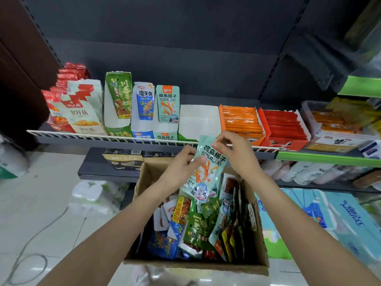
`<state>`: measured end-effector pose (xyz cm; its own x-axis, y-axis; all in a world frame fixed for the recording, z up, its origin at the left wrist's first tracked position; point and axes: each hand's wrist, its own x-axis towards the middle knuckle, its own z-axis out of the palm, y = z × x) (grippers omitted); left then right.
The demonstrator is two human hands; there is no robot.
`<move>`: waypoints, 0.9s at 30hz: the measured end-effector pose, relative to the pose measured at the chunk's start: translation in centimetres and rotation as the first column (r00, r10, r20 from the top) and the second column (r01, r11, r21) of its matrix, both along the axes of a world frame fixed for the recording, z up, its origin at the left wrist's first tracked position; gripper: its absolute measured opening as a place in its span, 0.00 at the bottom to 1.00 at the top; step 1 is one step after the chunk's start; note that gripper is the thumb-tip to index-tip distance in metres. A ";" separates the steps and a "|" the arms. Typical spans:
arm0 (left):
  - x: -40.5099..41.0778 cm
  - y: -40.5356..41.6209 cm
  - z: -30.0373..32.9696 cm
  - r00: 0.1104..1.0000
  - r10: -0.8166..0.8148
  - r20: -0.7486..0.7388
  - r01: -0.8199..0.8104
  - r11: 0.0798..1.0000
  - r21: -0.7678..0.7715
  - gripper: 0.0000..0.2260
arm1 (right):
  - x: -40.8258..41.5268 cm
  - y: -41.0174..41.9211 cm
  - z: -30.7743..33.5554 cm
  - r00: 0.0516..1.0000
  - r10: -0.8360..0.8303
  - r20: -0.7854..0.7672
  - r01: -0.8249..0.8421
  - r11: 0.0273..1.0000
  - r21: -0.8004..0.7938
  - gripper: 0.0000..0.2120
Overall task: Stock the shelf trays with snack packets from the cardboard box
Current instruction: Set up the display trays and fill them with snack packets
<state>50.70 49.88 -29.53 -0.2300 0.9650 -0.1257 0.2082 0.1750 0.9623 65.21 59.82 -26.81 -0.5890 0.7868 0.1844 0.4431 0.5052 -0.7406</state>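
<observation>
Two hands over open brown cardboard box (142, 259) of mixed packets: left hand (181, 164) and right hand (235, 149) both pinch one mint-green foil snack packet (206, 172), held above box. Beyond, matching mint-green card shelf tray (167, 112): best slid in upright, label forward.

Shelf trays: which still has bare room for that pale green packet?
The white tray between the pale green tray and the orange tray looks bare. The orange and red tray are packed. The cardboard box is crowded too.
</observation>
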 end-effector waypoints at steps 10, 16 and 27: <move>-7.3 1.8 4.1 0.977 0.211 0.017 -0.210 0.959 0.193 0.08 | -8.0 0.7 3.0 0.989 -0.055 -0.140 -0.026 0.857 -0.515 0.16; -13.5 5.5 5.4 0.967 0.209 -0.145 -0.169 0.953 0.251 0.09 | -14.2 3.4 2.9 0.958 -0.135 -0.253 0.007 0.893 -0.450 0.12; -23.8 15.2 5.3 0.790 0.112 -0.602 -0.017 0.987 0.162 0.20 | -21.6 9.7 0.3 0.903 -0.323 -0.284 0.175 0.879 -0.444 0.10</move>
<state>26.93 65.09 -24.20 -0.2753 0.9411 0.1964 0.7510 0.0829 0.6551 43.66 69.50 -26.52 -0.3220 0.9464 -0.0253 0.1979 0.0411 -0.9794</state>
